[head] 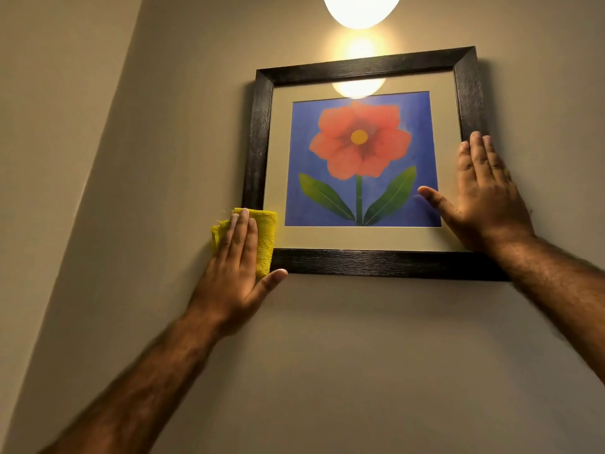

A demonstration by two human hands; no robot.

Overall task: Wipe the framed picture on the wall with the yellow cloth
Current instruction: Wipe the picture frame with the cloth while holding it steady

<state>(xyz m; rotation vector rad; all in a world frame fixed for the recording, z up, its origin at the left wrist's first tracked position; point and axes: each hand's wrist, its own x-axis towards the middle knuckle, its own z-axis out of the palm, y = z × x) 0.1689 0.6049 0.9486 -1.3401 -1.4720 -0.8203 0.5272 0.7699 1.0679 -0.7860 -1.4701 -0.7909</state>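
Your left hand (234,270) lies flat with its fingers together and the thumb spread to the right, pressing the yellow cloth (262,237) against the lower left corner of the framed picture (360,158); the cloth is folded, and it covers that corner of the dark frame and laps onto the wall (360,355) beside it. Your right hand (481,194) is open and flat, grasping nothing; its fingers point up along the right side of the frame, the thumb reaches left across the glass onto the blue print, and the palm covers the lower right corner. The picture hangs on the beige wall, a red flower with green leaves on blue inside a pale mount; a lit lamp (361,8) glows just above it and reflects in the top of the glass.
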